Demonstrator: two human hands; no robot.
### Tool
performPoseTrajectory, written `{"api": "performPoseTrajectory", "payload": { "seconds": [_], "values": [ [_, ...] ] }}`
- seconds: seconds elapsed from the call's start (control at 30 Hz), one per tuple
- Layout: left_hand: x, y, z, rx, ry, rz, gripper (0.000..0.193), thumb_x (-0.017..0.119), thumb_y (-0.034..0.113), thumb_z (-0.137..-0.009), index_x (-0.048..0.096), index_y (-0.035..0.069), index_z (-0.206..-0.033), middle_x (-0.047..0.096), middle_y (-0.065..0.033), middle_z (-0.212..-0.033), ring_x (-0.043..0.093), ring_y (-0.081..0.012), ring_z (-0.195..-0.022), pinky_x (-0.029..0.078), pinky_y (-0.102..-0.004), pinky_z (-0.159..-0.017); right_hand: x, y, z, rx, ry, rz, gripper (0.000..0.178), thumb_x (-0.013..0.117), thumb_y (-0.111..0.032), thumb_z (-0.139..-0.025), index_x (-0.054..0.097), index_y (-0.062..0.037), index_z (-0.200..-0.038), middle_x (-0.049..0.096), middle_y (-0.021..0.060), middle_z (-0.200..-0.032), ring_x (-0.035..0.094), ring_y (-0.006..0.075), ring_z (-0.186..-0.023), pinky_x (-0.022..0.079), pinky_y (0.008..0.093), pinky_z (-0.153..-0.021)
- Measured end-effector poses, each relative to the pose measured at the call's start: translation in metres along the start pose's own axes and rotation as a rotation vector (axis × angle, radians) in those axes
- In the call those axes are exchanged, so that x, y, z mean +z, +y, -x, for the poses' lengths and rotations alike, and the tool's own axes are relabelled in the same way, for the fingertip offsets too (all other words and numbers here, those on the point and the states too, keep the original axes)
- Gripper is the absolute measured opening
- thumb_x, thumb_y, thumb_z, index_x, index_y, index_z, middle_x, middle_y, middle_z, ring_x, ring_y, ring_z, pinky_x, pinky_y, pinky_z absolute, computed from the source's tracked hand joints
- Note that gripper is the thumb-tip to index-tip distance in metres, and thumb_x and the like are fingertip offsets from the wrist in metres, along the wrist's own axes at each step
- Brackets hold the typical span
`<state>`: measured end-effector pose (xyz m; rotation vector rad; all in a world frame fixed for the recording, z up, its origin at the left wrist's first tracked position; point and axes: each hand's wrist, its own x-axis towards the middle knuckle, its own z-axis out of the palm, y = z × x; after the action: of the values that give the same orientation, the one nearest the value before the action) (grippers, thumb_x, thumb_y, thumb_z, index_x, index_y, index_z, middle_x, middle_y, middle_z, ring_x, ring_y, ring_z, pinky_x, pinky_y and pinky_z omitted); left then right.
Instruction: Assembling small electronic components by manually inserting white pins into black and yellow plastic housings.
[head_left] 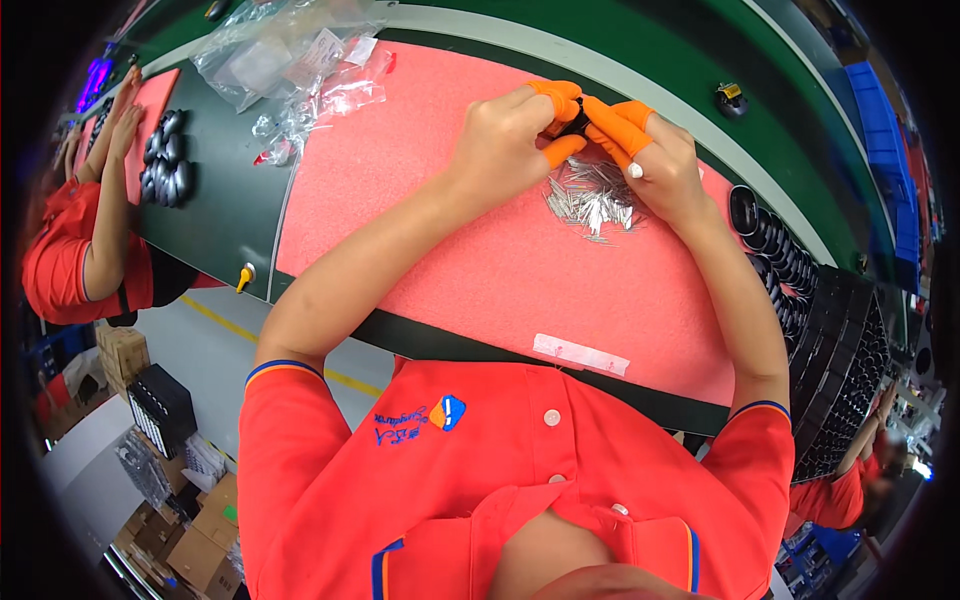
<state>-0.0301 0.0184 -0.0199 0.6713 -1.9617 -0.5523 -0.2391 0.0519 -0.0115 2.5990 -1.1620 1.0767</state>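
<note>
Over pink mat, both hands' fingertips hide a seemingly black part.

A salmon-pink mat covers the dark green desk. Orange finger cots tip the fingers above a heap of silvery pins. The shirt is bright orange-red with blue-trimmed sleeves, and the stacked round parts are glossy black.

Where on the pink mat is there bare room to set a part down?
The pink mat is bare below the pile of metal pins, down to the white tape strip, and left of the left hand toward the plastic bags. It is crowded where both hands meet, right hand, and by the black parts at the right edge.
</note>
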Motion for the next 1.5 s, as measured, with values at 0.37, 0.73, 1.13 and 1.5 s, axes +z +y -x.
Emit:
{"api": "performPoseTrajectory", "payload": {
  "seconds": [0.37,0.73,1.13,1.5],
  "values": [
    [0.000,-0.002,-0.001,0.025,-0.003,-0.048,0.038,0.082,0.006,-0.068,0.067,0.003,-0.102,0.067,-0.0099,-0.089,0.069,-0.0209,-0.069,0.057,-0.0312,-0.060,-0.034,-0.004,-0.048,0.028,-0.132,-0.255,0.028,0.067,-0.004,-0.085,0.070,0.0020,-0.112,0.064,0.0072,-0.078,0.052,0.0149,-0.052,0.041,0.0273,-0.044],
    [-0.002,0.003,-0.008,-0.042,-0.055,-0.005,0.035,0.079,0.008,-0.071,0.070,0.007,-0.105,0.063,-0.0059,-0.091,0.065,-0.0192,-0.066,0.055,-0.0303,-0.059,0.003,0.011,-0.085,0.586,0.196,-2.081,0.095,0.026,-0.075,-0.092,0.060,0.0083,-0.123,0.040,0.0056,-0.050,0.027,0.0100,-0.034,0.025,0.0242,-0.033],
    [0.001,0.004,-0.008,0.005,-0.021,0.037,0.034,0.079,0.004,-0.069,0.071,0.007,-0.101,0.066,-0.0058,-0.095,0.066,-0.0190,-0.068,0.056,-0.0295,-0.060,0.004,0.013,-0.080,0.582,0.161,-2.133,0.091,0.024,-0.069,-0.097,0.059,0.0107,-0.123,0.039,0.0058,-0.049,0.026,0.0103,-0.035,0.025,0.0244,-0.033],
    [-0.006,0.003,-0.005,0.016,-0.029,0.020,0.028,0.079,0.006,-0.069,0.070,0.005,-0.095,0.065,-0.0072,-0.093,0.066,-0.0204,-0.069,0.057,-0.0304,-0.059,0.017,-0.011,-0.064,0.581,0.211,-1.639,0.075,0.025,-0.052,-0.100,0.066,0.0110,-0.103,0.036,0.0011,-0.046,0.024,0.0095,-0.038,0.024,0.0237,-0.036]
  ]
}}
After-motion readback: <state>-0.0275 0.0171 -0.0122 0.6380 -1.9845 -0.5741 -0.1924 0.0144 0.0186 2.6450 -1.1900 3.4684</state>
